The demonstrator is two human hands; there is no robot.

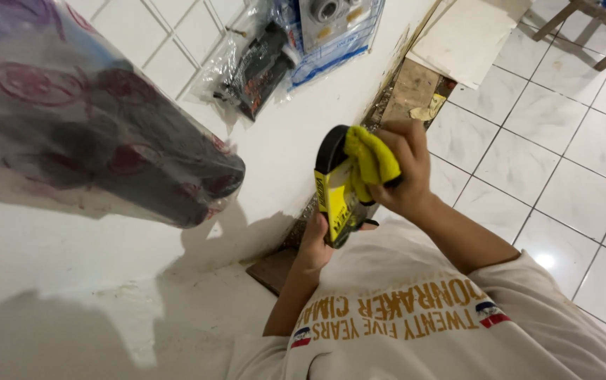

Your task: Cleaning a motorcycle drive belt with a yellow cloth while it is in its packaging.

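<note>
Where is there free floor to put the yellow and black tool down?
Bare white floor tiles lie right of the right hand. It is crowded along the wall: plastic-wrapped packages, a tile slab and rubble.

Bright indoor light – glare spot on the floor tiles (545,260), soft shadows across the white wall (92,281), plastic-wrapped bundle (92,141) close up, blurred, wide-angle tilt.

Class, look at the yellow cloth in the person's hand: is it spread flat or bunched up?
Bunched up. The yellow cloth is crumpled into folds under the right hand, pressed against the yellow and black tool held by the left hand.
</note>
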